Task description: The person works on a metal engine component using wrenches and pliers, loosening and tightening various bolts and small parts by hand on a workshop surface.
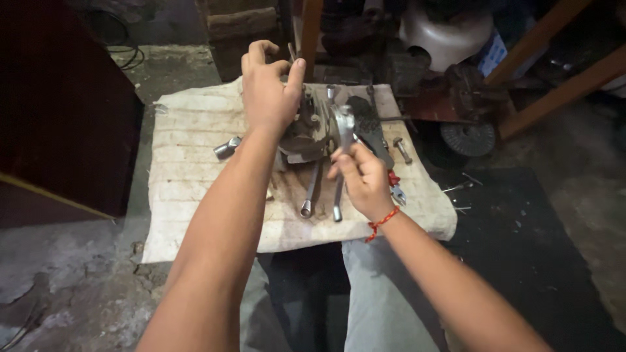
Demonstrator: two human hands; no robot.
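Note:
My left hand (266, 91) grips the top of a grimy grey metal engine part (306, 133) that stands on a dirty white cloth (189, 163). My right hand (362, 176) holds a silver wrench (343, 127) by its shaft, its head up against the right side of the part. A red thread band circles my right wrist. Two long socket wrenches (310, 195) lie on the cloth just below the part, between my hands.
A hammer head (227, 148) lies left of the part, a bolt (402, 150) and red-handled pliers (395, 188) to the right. A dark flat plate (372, 124) rests behind. A dark cabinet (59, 111) stands at left; a grinding disc (467, 138), wooden beams and machinery clutter the back right.

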